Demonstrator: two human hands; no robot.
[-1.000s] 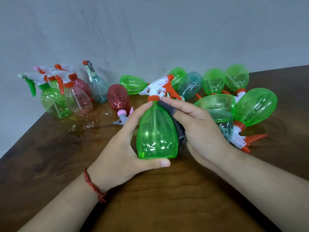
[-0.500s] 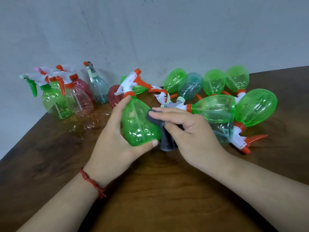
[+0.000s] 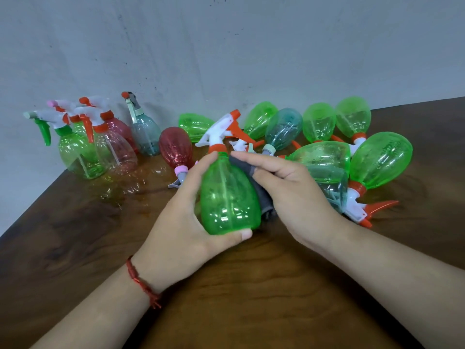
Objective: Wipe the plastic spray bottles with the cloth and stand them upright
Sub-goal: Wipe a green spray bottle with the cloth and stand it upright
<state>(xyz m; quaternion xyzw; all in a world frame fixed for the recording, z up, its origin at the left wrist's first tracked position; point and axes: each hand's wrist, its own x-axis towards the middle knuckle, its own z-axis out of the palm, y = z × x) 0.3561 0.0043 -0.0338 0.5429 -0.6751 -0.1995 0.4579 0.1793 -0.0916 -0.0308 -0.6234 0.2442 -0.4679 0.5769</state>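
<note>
My left hand (image 3: pixel 181 217) grips a green spray bottle (image 3: pixel 229 197) with a white and orange trigger head, held nearly upright just above the brown table (image 3: pixel 75 248); the thumb lies under its base. My right hand (image 3: pixel 289 190) holds a dark grey cloth (image 3: pixel 261 195) against the bottle's right side, fingers reaching to its neck. Most of the cloth is hidden between hand and bottle.
Several bottles stand upright at the back left (image 3: pixel 83 152). A red bottle (image 3: pixel 176 147) lies behind my left hand. Several green bottles and a teal one (image 3: pixel 284 129) lie on their sides at the back right (image 3: pixel 380 159). A grey wall (image 3: pixel 226 46) runs behind them.
The green bottle has swung back from a leftward tilt to nearly upright. My right hand with the cloth has slid up its right side toward the neck.
</note>
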